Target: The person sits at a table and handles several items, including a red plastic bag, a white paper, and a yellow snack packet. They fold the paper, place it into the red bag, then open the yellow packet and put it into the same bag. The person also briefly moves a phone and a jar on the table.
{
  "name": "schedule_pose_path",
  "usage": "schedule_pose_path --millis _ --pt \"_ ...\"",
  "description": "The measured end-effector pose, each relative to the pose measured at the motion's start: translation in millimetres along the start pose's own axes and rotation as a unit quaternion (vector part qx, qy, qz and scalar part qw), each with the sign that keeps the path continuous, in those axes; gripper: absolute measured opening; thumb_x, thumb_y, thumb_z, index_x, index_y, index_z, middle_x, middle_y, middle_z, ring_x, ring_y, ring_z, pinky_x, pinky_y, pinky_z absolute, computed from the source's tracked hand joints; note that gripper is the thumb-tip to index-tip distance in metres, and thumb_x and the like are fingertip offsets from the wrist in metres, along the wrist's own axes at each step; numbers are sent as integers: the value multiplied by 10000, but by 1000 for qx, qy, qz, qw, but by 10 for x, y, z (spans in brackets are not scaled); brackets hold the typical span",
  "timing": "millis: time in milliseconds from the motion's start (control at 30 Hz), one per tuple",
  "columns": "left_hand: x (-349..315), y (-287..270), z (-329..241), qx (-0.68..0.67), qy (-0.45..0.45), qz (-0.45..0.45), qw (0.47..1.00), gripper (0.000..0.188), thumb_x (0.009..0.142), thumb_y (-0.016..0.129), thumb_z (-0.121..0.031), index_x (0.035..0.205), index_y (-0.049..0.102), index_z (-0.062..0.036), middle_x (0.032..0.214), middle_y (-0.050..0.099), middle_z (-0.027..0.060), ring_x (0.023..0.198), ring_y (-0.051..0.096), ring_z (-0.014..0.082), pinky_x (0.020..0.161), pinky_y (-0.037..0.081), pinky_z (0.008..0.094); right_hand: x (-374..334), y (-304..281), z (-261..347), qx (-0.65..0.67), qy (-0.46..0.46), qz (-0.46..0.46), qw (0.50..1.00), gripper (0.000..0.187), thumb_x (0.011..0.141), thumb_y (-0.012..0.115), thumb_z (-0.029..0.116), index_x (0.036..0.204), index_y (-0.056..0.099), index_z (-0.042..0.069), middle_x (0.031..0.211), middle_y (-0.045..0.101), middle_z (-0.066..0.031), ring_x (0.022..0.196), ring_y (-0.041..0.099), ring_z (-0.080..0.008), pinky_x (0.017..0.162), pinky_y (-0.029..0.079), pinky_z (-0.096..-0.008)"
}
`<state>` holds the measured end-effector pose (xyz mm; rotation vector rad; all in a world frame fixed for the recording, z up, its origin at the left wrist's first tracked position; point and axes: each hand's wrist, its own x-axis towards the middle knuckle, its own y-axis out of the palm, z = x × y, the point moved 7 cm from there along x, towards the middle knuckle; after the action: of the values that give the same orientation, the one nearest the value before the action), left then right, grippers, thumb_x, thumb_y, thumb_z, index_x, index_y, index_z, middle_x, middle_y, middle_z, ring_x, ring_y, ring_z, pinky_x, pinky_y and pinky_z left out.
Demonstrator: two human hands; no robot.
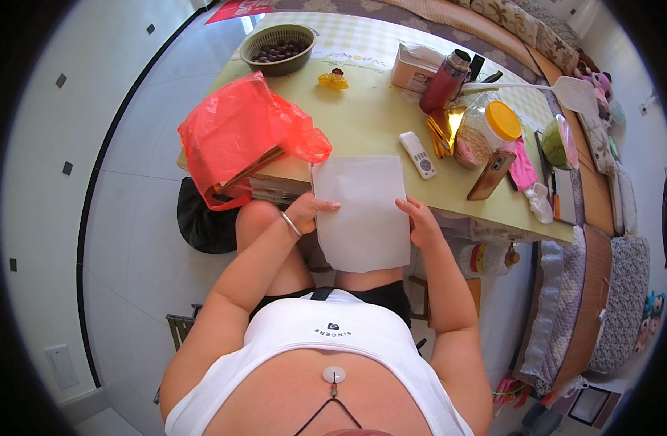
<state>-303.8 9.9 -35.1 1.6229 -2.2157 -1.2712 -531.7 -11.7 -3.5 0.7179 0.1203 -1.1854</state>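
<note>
Between my hands is a flat stack of white paper sheets point(362, 218), its far end over the table's near edge and its near end above my lap. My left hand point(309, 211) grips the left edge, thumb on top and fingers beneath. On the opposite edge my right hand point(419, 218) holds the paper the same way, thumb over the top. Left of the paper, a red plastic bag point(239, 131) lies on the table corner, with brown flat edges showing at its opening. The fingers under the sheets are hidden.
On the table point(362, 120) stand a basket of dark round fruit point(275, 69), a white remote point(419, 155), a maroon thermos point(445, 83), a yellow-lidded jar point(473, 142), a leaning phone point(491, 176) and a cut melon point(558, 144). A large bottle point(486, 259) stands below the table's right side.
</note>
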Motion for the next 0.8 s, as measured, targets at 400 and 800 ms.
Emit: schedule_pose_path --millis 400,800 --pt "-139 336 -365 71 -44 88 993 548 862 681 -235 1313 501 20 1219 617 129 1120 604 230 956 489 381 45 47 -96 139 12 35 990 413 918 640 168 1266 512 -15 1175 620 -155 1035 643 -268 871 552 -419" --pt "-422 -5 306 -5 -76 26 997 465 843 664 -54 1281 533 28 1192 636 147 1061 650 252 950 513 390 -92 -59 -395 102 99 -65 988 495 874 686 189 1274 503 -38 1161 621 -167 1039 631 -283 889 534 -428"
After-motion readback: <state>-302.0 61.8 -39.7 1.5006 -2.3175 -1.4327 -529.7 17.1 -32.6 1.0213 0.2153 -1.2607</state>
